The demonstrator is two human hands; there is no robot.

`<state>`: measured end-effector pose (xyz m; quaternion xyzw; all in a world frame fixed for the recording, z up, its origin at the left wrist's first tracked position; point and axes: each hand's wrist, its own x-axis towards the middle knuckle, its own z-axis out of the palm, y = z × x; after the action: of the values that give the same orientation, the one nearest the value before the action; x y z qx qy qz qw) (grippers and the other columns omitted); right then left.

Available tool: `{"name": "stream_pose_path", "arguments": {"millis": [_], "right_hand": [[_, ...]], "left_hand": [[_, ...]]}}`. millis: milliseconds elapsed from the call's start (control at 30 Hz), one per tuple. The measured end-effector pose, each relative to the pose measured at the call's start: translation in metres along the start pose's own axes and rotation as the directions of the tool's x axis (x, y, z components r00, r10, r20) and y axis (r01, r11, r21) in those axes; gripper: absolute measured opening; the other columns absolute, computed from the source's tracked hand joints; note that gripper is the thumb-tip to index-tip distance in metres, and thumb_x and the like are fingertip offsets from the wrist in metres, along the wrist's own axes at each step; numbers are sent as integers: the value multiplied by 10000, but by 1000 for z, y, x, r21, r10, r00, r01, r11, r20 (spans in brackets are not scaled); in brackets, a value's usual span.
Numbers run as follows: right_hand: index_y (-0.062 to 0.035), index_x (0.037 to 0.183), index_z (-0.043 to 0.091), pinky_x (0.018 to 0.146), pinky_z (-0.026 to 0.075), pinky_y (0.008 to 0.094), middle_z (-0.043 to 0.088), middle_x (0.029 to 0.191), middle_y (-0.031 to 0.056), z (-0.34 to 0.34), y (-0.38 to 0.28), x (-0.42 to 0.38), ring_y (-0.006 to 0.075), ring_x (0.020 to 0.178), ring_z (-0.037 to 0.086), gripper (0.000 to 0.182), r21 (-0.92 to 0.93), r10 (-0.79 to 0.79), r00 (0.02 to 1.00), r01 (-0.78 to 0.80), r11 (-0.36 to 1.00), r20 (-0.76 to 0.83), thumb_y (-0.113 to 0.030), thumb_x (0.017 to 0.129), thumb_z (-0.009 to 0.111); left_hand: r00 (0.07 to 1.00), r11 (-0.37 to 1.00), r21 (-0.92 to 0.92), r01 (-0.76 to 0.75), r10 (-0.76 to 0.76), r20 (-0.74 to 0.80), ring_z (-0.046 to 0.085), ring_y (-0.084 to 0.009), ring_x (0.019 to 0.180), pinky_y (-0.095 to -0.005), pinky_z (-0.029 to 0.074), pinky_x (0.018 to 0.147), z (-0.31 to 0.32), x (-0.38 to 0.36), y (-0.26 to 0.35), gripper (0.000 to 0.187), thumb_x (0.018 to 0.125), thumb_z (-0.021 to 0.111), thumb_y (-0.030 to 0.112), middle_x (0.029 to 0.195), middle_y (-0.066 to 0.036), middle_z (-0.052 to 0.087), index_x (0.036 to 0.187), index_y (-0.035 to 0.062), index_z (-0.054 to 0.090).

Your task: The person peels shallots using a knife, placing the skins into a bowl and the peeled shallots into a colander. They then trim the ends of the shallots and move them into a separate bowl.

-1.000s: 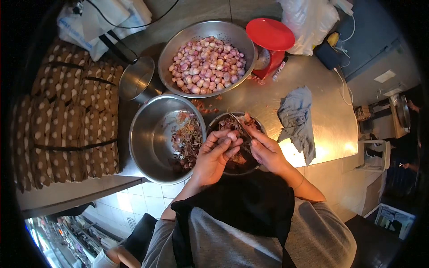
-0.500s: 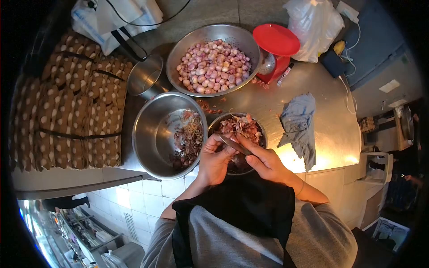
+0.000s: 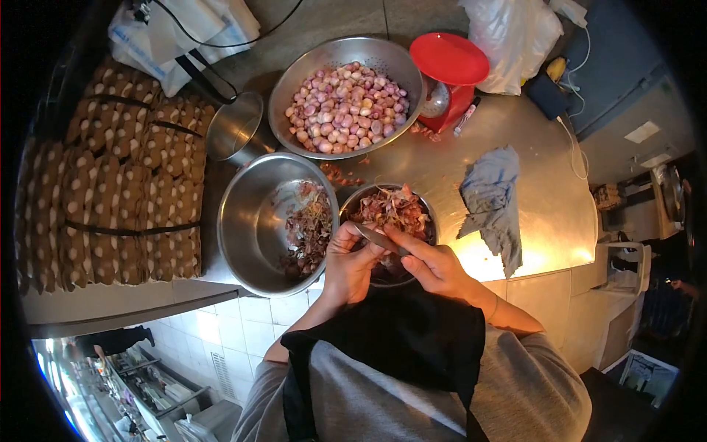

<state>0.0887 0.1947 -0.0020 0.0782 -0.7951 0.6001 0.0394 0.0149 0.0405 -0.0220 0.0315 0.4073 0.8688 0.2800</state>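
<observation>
A small knife (image 3: 379, 239) is held in the closed grip of the right hand (image 3: 436, 267), its blade laid against a shallot that is pinched, mostly hidden, in the curled fingers of the left hand (image 3: 350, 265). Both hands are kept over the small bowl of peelings (image 3: 390, 214), beside a large steel bowl (image 3: 254, 225) on the worktop (image 3: 545, 199).
</observation>
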Motion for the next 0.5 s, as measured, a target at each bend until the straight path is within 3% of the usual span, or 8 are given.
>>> {"name": "stream_pose_path", "arguments": {"millis": [133, 200, 333, 367, 467, 500], "right_hand": [[-68, 1250, 396, 798, 434, 264, 542, 1127, 128, 1, 4, 3, 228, 960, 573, 387, 59, -28, 999, 30, 998, -35, -179, 882, 439], [-56, 1247, 400, 691, 436, 232, 582, 990, 88, 0, 2, 2, 168, 812, 577, 382, 312, 100, 995, -98, 945, 8, -189, 891, 428], [-29, 1242, 404, 514, 323, 162, 497, 719, -31, -6, 2, 1, 37, 574, 404, 377, 557, 294, 953, -280, 782, 67, -195, 904, 415], [-25, 1244, 400, 485, 224, 147, 381, 660, -66, -3, 1, 2, 17, 540, 268, 375, 562, 288, 958, -237, 792, -2, -192, 908, 410], [-16, 1245, 394, 483, 223, 149, 374, 649, -71, -3, 13, 3, 16, 537, 266, 378, 604, 286, 957, -202, 771, -46, -190, 911, 404], [-7, 1252, 380, 589, 354, 161, 511, 771, -10, -9, 14, 3, 50, 644, 444, 388, 554, 314, 949, -256, 792, -10, -179, 905, 413]], "left_hand": [[999, 1000, 7, -7, 7, 42, 567, -151, 839, -283, 487, 738, 1, 0, 2, 199, 766, 564, -48, 939, -61, 576, 922, 64, 512], [999, 1000, 10, 17, -17, 39, 564, -144, 835, -277, 485, 733, 1, 0, 2, 187, 775, 555, -41, 931, -55, 576, 920, 70, 513], [997, 998, -10, 63, -62, 34, 564, -148, 849, -296, 487, 755, 2, 0, 6, 181, 784, 559, -24, 939, -59, 572, 937, 64, 521], [997, 997, -28, 72, -71, 36, 565, -154, 856, -309, 489, 767, 3, 0, 7, 183, 783, 565, -20, 945, -64, 570, 943, 58, 524], [994, 994, -14, 108, -108, 24, 561, -133, 840, -250, 479, 734, 8, -1, 11, 191, 812, 528, 5, 948, -45, 573, 988, 76, 527], [993, 993, -19, 119, -118, 12, 561, -134, 846, -251, 479, 741, 10, 0, 13, 194, 812, 526, 4, 949, -46, 573, 993, 75, 529]]}}
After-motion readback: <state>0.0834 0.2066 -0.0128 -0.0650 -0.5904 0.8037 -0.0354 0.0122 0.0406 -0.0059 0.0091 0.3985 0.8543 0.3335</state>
